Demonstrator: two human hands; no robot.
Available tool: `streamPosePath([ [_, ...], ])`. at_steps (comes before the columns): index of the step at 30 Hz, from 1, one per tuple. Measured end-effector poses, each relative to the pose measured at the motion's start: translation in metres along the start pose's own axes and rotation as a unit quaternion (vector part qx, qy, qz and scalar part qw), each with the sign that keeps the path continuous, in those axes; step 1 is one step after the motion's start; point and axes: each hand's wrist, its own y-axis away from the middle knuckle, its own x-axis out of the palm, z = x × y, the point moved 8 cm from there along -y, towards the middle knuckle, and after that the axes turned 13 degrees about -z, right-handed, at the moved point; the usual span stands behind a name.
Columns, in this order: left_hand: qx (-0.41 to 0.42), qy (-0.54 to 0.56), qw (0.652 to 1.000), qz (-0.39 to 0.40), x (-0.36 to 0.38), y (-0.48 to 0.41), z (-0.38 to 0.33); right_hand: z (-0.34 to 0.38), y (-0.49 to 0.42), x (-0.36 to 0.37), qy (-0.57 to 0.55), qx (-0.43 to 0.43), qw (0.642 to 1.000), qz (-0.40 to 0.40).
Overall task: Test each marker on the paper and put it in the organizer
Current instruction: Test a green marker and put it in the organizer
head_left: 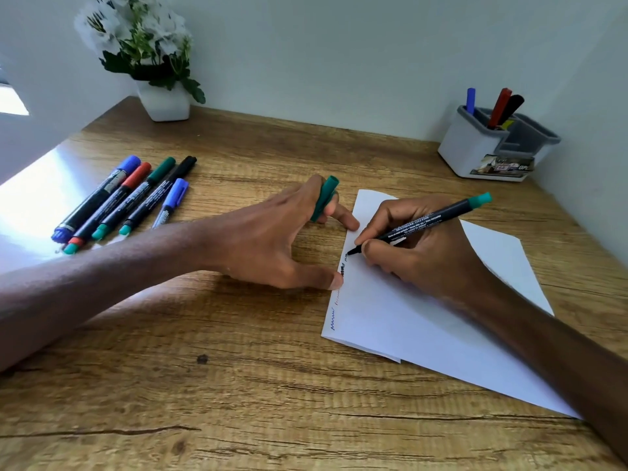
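Head view: the wooden table (238, 385) carries the white paper (407, 328), with the white-and-grey organizer (475, 151) beyond the paper's far right corner, markers standing in it, and five loose markers (125, 198) in a row well left of the paper. The right hand (418, 253) rests on the paper, its grip closed round a green-ended marker (424, 224) whose tip touches the paper near its left edge. The left hand (272, 239), at that same edge, pinches the green cap (324, 198) between its fingers.
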Motion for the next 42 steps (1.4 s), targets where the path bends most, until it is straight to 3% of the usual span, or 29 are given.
streamPosePath([
  [42,0.004,-0.021,1.000,0.002,-0.002,0.001,-0.006,-0.012,-0.001,-0.005,-0.024,0.065,0.997,-0.034],
])
